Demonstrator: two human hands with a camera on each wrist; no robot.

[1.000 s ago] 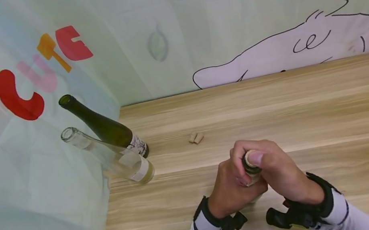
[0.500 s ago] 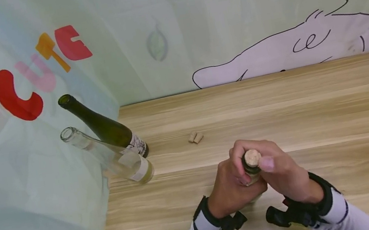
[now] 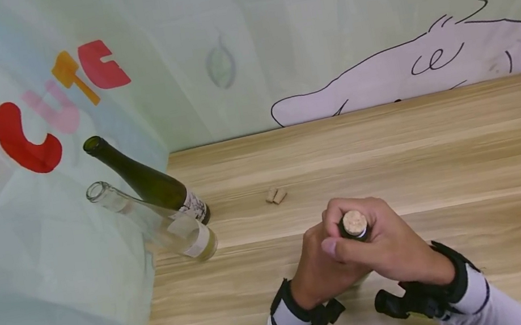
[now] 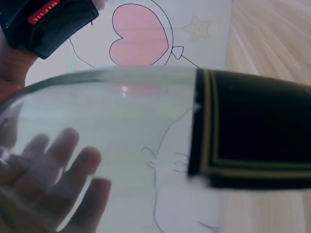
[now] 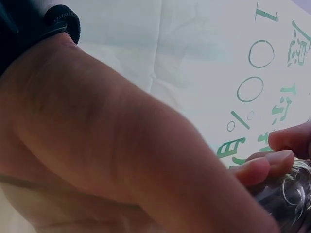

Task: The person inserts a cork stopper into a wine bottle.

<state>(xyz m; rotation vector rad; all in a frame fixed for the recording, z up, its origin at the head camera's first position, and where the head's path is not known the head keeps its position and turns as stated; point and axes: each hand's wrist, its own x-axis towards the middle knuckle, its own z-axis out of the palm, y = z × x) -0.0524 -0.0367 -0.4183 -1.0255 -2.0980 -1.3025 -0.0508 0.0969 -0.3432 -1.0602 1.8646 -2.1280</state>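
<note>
A clear glass bottle (image 4: pixel 141 92) with a black, gold-lined label (image 4: pixel 252 128) stands upright between my hands, most of it hidden in the head view. A pale cork (image 3: pixel 355 222) sits in its mouth, its top face showing. My left hand (image 3: pixel 323 267) holds the bottle lower down; its fingers (image 4: pixel 87 162) show through the glass in the left wrist view. Above it, my right hand (image 3: pixel 392 241) is wrapped round the neck just below the cork. Its thumb lies across the near side of the neck, over the left hand. Glass (image 5: pixel 286 199) shows by the right hand's fingers in the right wrist view.
Two small corks (image 3: pixel 276 195) lie together on the wooden table (image 3: pixel 394 157). On the left stand a green bottle (image 3: pixel 150 184) and a clear bottle (image 3: pixel 157 226), both uncorked. A printed cloth (image 3: pixel 344 10) hangs behind and to the left.
My right thumb has come off the cork's top, leaving it uncovered, and moved left and down round the front of the neck. The left hand stays on the bottle.
</note>
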